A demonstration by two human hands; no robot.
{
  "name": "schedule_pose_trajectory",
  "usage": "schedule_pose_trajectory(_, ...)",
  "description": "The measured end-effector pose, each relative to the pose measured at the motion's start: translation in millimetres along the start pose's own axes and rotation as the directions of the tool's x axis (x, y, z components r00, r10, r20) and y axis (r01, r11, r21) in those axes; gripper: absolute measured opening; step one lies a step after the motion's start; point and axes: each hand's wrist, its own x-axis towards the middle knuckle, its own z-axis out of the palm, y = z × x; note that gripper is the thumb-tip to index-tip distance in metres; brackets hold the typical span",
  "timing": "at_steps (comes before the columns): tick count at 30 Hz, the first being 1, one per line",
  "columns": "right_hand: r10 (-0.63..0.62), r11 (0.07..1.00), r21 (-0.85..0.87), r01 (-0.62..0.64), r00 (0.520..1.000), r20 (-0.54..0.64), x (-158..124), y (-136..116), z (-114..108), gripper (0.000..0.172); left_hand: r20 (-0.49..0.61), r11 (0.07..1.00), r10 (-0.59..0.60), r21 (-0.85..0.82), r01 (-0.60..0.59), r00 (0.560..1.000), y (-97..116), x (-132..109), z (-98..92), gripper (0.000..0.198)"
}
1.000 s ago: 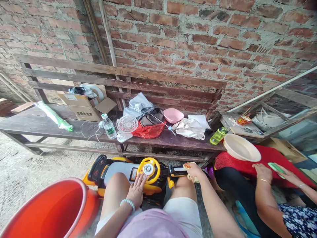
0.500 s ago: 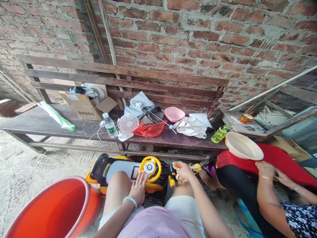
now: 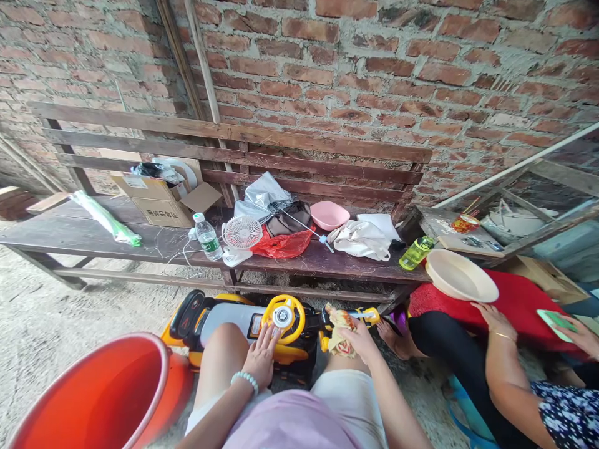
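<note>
My left hand point(image 3: 261, 360), with a pale bead bracelet at the wrist, lies open with fingers stretched out over my knee. Its fingertips are by the yellow steering wheel point(image 3: 298, 319) of a toy ride-on car point(image 3: 233, 322); contact is hard to tell. Over my other knee, my right hand point(image 3: 363, 342) is closed on a crumpled, cream-coloured, soft-looking thing point(image 3: 340, 345) with orange and red patches. I cannot make out whether it is cloth or something else. Part of it is hidden by my fingers. Behind it is a yellow part point(image 3: 371, 316) of the toy car.
A large red tub point(image 3: 93, 399) stands at my left. Ahead, a wooden bench point(image 3: 154, 246) holds a cardboard box point(image 3: 163, 199), a water bottle point(image 3: 207, 237), a fan point(image 3: 243, 232), bags and a pink bowl point(image 3: 330, 215). At right another person sits by a cream basin point(image 3: 461, 277), holding a green, phone-like object point(image 3: 556, 325).
The crumpled thing in my right hand has turned and shows more of its surface. My left hand stays put. The other person's hands have moved apart, and a green object now shows in one.
</note>
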Motion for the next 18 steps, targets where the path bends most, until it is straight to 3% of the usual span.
schedule_pose_trajectory(2,-0.031,0.99,0.137,0.033,0.999,-0.013,3.0,-12.5,-5.4,0.049,0.003,1.0,0.001,0.001,-0.001,1.0,-0.1,-0.2,-0.1,0.095)
schedule_pose_trajectory(4,-0.14,0.983,0.12,0.142,0.99,-0.024,9.9,-27.1,-6.2,0.051,-0.004,1.0,-0.004,0.006,0.004,1.0,0.0,-0.3,0.3,0.096)
schedule_pose_trajectory(7,-0.255,0.945,-0.199,0.262,0.965,0.057,18.9,-45.1,9.2,0.045,-0.011,1.0,-0.016,0.019,0.016,1.0,1.0,-0.6,0.0,0.096)
schedule_pose_trajectory(11,-0.143,0.749,-0.641,0.168,0.986,0.091,17.6,-50.2,46.9,0.048,0.013,0.999,-0.016,0.037,0.015,1.0,3.3,-2.3,-5.5,0.095)
schedule_pose_trajectory(14,-0.122,0.67,-0.733,0.12,0.991,0.05,12.7,-46.1,59.4,0.05,0.031,0.999,-0.006,0.04,0.005,0.999,3.6,-3.2,-8.9,0.095)
schedule_pose_trajectory(18,-0.155,0.7,-0.69,0.184,0.982,0.104,6.4,-39.1,49.9,0.051,0.012,0.999,-0.004,0.037,0.004,1.0,0.7,-2.4,-4.8,0.096)
